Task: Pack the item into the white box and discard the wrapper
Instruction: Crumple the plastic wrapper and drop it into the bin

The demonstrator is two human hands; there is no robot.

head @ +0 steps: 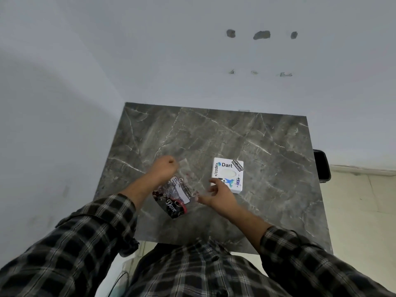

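Observation:
A white box (228, 174) with stickers, one reading "Dart", lies on the grey marble table (235, 136), right of centre. A dark "Dove" wrapper (175, 200) hangs tilted above the table's near half. My left hand (164, 171) is closed on the wrapper's upper end, which looks clear and crinkled. My right hand (216, 195) hovers just right of the wrapper and in front of the box's near left corner, fingers spread, holding nothing. Whether the wrapper has anything inside is not visible.
The table stands against a pale wall at the back and on the left. A black chair edge (321, 166) shows past the table's right side. Tiled floor (360, 211) lies to the right.

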